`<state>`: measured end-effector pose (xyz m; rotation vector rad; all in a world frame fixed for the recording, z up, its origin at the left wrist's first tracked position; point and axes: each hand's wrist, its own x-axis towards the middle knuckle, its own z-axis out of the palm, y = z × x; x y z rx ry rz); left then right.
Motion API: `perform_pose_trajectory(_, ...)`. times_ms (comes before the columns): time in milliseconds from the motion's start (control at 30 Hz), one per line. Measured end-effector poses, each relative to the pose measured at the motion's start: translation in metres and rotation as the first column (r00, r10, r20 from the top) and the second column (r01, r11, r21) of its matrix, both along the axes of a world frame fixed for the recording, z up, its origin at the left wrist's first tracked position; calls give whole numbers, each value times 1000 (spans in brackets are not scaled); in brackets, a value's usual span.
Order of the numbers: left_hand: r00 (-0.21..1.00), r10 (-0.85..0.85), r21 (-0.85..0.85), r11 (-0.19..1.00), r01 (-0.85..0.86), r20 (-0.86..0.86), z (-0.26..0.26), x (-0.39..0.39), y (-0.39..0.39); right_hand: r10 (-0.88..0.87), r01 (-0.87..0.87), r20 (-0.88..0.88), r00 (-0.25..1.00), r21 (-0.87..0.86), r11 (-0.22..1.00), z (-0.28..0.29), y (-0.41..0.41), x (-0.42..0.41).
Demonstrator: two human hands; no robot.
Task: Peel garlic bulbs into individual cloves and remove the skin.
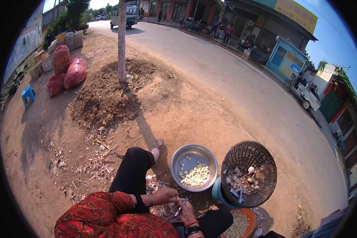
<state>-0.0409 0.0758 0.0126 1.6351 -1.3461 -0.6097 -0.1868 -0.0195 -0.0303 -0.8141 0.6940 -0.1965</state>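
Note:
My right hand [186,210] grips a small knife [181,207] with a pale blade or handle. Close against it, my left hand [165,196] has its fingers pinched together on a small pale piece, too small to make out for certain. Just beyond the hands stands a metal basin [194,148] with peeled garlic cloves [195,175] gathered on its near side. To its right a dark wicker basket [266,166] holds garlic bulbs and skins [241,181]; it rests on a blue bucket [218,192]. An orange basin [252,218] full of peeled cloves [238,224] sits beside my right knee.
Garlic skins [163,209] litter the dirt around my legs. A tree trunk [122,44] rises ahead, with red mesh sacks [75,71] and a blue stool [28,95] to its left. A van [128,16] is on the road [214,65]. Another person's clothing [324,227] shows at lower right.

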Motion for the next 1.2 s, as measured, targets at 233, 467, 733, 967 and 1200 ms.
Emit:
perform_pose_trajectory(233, 999, 6, -24, 1000, -4, 52, -1, 0, -3, 9, -8, 26, 1000, -23, 1000, 5, -2, -1)
perform_pose_trajectory(467, 995, -80, 43, 996, 83, -62, 16, 10, -11, 147, -147, 22, 989, 0, 989, 46, -2, -2)
perform_pose_trajectory(733, 985, -120, 29, 992, 124, -127, 49, 27, -32, 206, -209, 100, 973, 18, 978, 84, -25, 9)
perform_pose_trajectory(967, 988, -149, 123, 981, 153, -45, 44, 21, -24, 239, -247, 101, 966, 72, 966, 47, -20, 4)
perform_pose_trajectory(1200, 995, -72, 40, 997, 69, 72, 26, 9, -19, 136, -154, 142, 981, 129, 980, 41, -9, 2)
